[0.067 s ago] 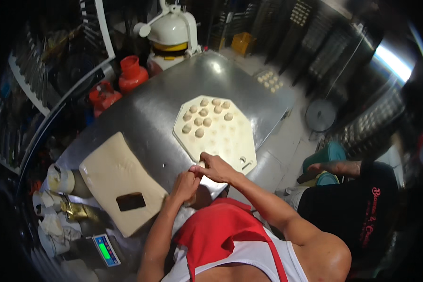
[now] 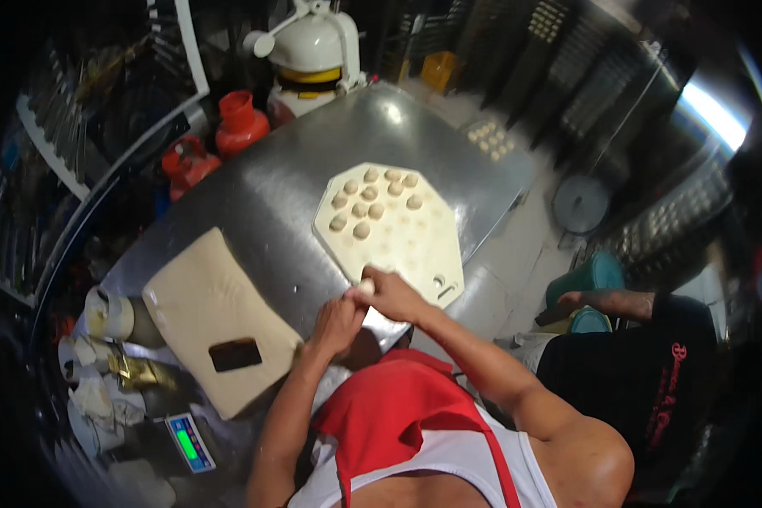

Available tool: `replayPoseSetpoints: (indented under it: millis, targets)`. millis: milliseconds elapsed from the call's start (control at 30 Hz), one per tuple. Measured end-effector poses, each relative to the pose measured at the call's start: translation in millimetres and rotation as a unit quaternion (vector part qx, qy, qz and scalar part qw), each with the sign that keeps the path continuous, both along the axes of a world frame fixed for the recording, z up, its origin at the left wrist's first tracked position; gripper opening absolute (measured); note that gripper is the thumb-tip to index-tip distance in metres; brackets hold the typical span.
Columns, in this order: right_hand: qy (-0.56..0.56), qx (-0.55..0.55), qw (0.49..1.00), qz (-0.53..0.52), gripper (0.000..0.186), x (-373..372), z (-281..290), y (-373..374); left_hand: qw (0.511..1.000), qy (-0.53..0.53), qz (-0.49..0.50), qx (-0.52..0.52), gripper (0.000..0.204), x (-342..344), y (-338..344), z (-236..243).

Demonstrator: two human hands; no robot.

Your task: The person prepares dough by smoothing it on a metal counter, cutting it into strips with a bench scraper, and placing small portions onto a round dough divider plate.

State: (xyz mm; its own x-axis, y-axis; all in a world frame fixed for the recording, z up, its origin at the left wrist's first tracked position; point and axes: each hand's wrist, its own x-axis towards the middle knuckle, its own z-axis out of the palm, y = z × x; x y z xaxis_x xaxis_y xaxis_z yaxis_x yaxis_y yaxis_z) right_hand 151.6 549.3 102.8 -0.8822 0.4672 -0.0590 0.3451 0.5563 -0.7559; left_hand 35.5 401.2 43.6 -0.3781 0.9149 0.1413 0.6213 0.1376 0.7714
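Head view: both hands meet at the near edge of the steel tabletop, at about 6 o'clock from the pale octagonal board. The right hand has its grip closed lightly around a small dough ball, fingers curled over it, while the left hand sits just beside it at 7 o'clock, fingers bent; whether it pinches any dough itself cannot be told. Compared with the picture from 0.1 s ago, almost nothing has shifted: the hands are in the same spot, the ball remains between them and has not been set down, so the shaping looks, as a judgement, unfinished. On the board, 11 rolled dough balls sit in rows toward its far side, at 12 o'clock from the hands, leaving the near part bare. A flat slab of dough with a dark scraper on it lies at 9 o'clock, a small scale beyond it at 8 o'clock.
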Motion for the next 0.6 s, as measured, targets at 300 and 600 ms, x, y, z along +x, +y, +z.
replayPoseSetpoints:
  millis: [300,600]
  targets:
    - [0.050,-0.053,0.995,-0.066,0.030,-17,19,27,0.994,0.029,0.077,-0.070,0.027,10,63,-6]
    - [0.081,-0.017,0.996,0.033,0.040,-11,-48,147,0.945,-0.231,0.152,-0.177,0.038,20,107,-27]
